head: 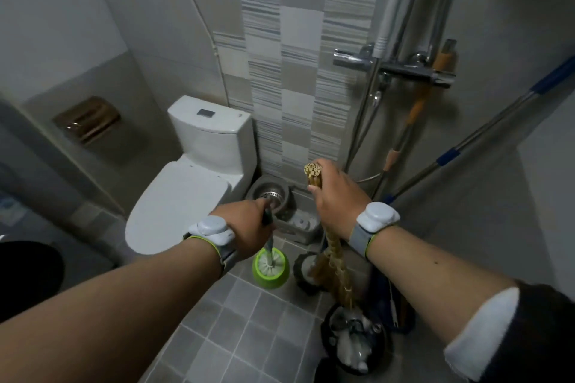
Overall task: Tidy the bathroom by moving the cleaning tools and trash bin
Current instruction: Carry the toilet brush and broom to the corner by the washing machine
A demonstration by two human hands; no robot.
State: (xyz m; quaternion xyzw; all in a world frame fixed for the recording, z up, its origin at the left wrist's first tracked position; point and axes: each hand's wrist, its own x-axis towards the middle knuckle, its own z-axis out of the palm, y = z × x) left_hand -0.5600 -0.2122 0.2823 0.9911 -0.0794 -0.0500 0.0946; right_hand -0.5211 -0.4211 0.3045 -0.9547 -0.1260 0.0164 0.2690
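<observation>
The toilet brush (270,246) is gripped by its handle in the left hand (249,227), fingers curled round it, its head seated in the green holder (271,270) on the floor beside the toilet (186,196). The straw broom (329,258) is clasped near its top by the right hand (336,196), bristles hanging over the trash bin (354,342), which stands full by the wall. The tidying appears barely under way: both tools are held but not yet relocated, and the bin and the mop (485,134) are untouched.
</observation>
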